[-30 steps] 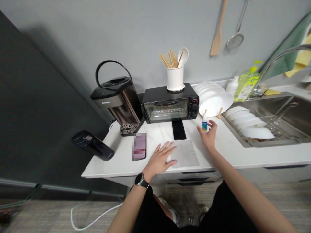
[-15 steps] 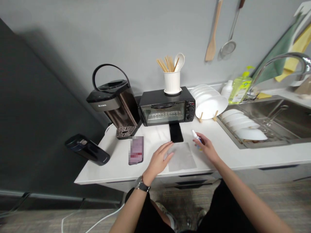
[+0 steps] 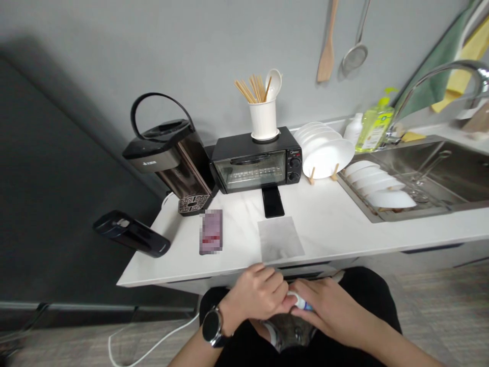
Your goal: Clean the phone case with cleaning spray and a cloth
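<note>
Close to my body, in front of the counter edge, my right hand is wrapped round a small bottle with a white top and a blue part on its body. My left hand, with a watch on the wrist, is closed at the bottle's white end; its fingers hide the tip. A thin grey-white sheet lies flat on the counter just beyond my hands. Behind the sheet is a black phone, dark side up. To the left lies a purple phone, its surface blurred out.
On the white counter stand a black toaster oven with a utensil holder on top, a water dispenser and racked plates. A dark flask is at left. Bowls sit in the sink at right.
My right hand has brought the bottle from above the counter down towards my body. My left hand has left the sheet and closed on the bottle's white end.
</note>
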Available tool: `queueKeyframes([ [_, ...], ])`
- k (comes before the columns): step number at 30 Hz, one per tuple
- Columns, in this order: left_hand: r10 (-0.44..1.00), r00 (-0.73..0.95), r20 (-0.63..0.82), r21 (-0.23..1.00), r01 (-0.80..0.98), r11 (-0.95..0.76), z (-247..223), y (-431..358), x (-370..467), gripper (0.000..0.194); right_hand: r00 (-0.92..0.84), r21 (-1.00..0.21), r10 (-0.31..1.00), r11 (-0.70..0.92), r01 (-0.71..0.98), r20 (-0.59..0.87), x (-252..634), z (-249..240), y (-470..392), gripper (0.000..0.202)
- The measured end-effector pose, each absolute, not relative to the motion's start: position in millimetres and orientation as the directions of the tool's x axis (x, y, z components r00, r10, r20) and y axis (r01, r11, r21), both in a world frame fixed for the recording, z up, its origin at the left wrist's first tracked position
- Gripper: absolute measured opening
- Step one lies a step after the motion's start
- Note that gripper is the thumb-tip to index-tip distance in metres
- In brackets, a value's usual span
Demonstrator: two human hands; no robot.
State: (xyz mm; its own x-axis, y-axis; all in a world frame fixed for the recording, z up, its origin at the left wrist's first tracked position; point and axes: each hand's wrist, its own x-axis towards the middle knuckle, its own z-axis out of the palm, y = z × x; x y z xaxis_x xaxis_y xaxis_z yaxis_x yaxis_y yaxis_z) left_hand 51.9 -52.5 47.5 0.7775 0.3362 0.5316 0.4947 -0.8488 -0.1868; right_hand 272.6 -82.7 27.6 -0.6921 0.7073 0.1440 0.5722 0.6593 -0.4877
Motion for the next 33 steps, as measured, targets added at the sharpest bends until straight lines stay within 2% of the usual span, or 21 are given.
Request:
queueKeyframes([
  [3,0.339,0.763,0.551,-0.168,0.499,-0.85,59.7,-60.6,29.0,0.043,-0.691,-0.583,0.715,0.608,0.538,0.108,282.8,23.6,-86.0,0.018],
  [4,0.355,0.728,0.587,-0.14,0.523,-0.841,65.6,-58.9,16.0,0.043,-0.659,-0.647,0.747,0.548,0.531,0.092,291.6,21.5,-83.4,0.018],
  [6,0.463,0.548,0.697,-0.011,0.653,-0.757,74.9,-50.0,-14.0,0.043,-0.545,-0.806,0.838,0.349,0.478,0.04,313.6,14.3,-75.6,0.022],
  [7,0.52,0.448,0.727,0.05,0.721,-0.691,76.3,-43.5,-27.7,0.044,-0.47,-0.884,0.883,0.224,0.41,0.006,324.1,9.1,-71.5,0.024],
  [9,0.608,0.45,0.654,0.071,0.764,-0.642,69.4,-28.1,-44.2,0.043,-0.42,-0.987,0.906,0.017,0.157,-0.051,337.0,-2.6,-65.1,0.03],
  [11,0.709,0.474,0.522,0.135,0.775,-0.617,50.8,-10.8,-42.2,0.046,-0.433,-0.987,0.899,-0.118,-0.109,-0.06,335.2,-12.8,-61.1,0.04],
  [13,0.822,0.416,0.388,0.287,0.793,-0.537,26.7,7.7,-27.6,0.05,-0.452,-0.935,0.891,-0.189,-0.3,-0.035,322.3,-18.1,-57.1,0.054],
  [15,0.923,0.267,0.277,0.507,0.775,-0.377,4.5,26.5,-12.3,0.052,-0.441,-0.89,0.897,-0.215,-0.402,-0.017,307.5,-18.1,-50.4,0.06],
  [16,0.939,0.218,0.265,0.544,0.771,-0.332,-4.2,35.2,-7.2,0.054,-0.434,-0.882,0.901,-0.212,-0.42,-0.01,302.0,-16.7,-45.6,0.06],
  [19,0.958,0.146,0.246,0.604,0.75,-0.269,-19.5,52.6,-4.6,0.058,-0.384,-0.937,0.922,-0.096,-0.336,0.043,297.6,-9.6,-27.4,0.053],
  [22,0.963,0.136,0.232,0.639,0.725,-0.257,-23.8,54.8,-11.1,0.06,-0.341,-0.988,0.931,0.152,0.026,0.134,303.9,-0.9,-11.0,0.053],
  [25,0.963,0.146,0.225,0.655,0.71,-0.261,-24.7,50.1,-14.0,0.06,-0.319,-0.891,0.93,0.294,0.345,0.183,307.5,6.4,-1.9,0.051],
  [29,0.965,0.146,0.219,0.655,0.711,-0.257,-25.3,47.8,-11.7,0.059,-0.303,-0.818,0.926,0.35,0.457,0.227,302.9,8.3,6.2,0.031],
  [33,0.963,0.149,0.223,0.649,0.715,-0.26,-25.2,48.3,-11.5,0.058,-0.283,-0.838,0.933,0.332,0.433,0.223,298.7,5.8,17.0,0.032],
])
